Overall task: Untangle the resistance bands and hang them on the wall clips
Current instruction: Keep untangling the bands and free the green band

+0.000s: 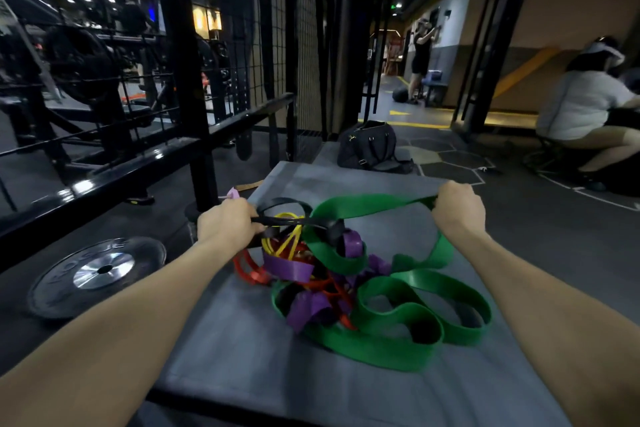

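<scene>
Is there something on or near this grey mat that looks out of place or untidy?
Yes. The resistance bands lie knotted in one heap on the grey mat, green, purple, red, yellow and black looped through each other. The left hand pulls a black band, the right hand a green band. A weight plate lies loose on the floor.

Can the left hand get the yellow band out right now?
Probably not yet. The left hand is shut on the black band, and the yellow band right beside it is threaded under black, red and purple loops.
</scene>
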Motion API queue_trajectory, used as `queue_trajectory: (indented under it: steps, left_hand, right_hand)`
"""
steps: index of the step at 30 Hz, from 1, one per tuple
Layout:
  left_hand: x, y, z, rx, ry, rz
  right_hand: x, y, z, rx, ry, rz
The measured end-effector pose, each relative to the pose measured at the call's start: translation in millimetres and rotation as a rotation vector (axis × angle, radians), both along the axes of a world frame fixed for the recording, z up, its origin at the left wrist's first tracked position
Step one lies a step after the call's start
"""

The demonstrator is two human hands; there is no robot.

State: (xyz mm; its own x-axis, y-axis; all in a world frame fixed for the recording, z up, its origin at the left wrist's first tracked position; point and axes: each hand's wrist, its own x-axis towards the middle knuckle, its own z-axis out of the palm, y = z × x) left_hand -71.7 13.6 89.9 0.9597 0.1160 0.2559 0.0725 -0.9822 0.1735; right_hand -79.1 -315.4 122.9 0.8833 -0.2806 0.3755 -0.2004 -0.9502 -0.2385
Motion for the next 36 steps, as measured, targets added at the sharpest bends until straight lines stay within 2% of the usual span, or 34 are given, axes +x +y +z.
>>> queue_trajectory:
  steps: [6,8,11,16,20,23,27,31,36]
  left_hand:
    - [-0.5,-11.9,-12.6,0.009,0.054,0.143]
    - [-4.7,-19.3,-16.1,0.027,0.102,0.099]
    - [-10.2,-28.8,-27.7,0.012,0.161,-0.073]
    - [-11.1,-55.1,-44.7,-0.15,0.035,-0.318]
    - [-2.3,-60.2,-57.4,-0.202,0.095,-0.274]
    - [2.2,-60.7,-66.9,-0.349,0.091,-0.215]
    - [3.8,-54.3,-76.2,-0.536,0.097,-0.217]
    - [-1.4,-46.0,-77.0,-0.495,0.118,-0.307]
    - [-9.4,-32.5,-90.1,-0.425,0.136,-0.423]
  right_hand:
    - [-14.7,-11.8,-25.7,0.087,0.063,-0.077]
    - [-17.9,-2.6,-40.6,0.077,0.082,-0.064]
    - [-15.4,11.7,-50.2,0.082,0.092,0.006]
    - [-8.6,42.1,-54.0,0.044,0.057,0.14]
    - [-1.0,50.5,-59.0,-0.016,0.061,0.203]
    - [5.5,50.1,-60.8,0.045,0.14,0.346]
    - [17.3,62.5,-62.2,0.111,0.108,0.434]
    - [16.5,91.0,-70.9,0.181,0.298,0.654]
    - [-7.5,96.8,-98.3,0.322,0.291,0.727]
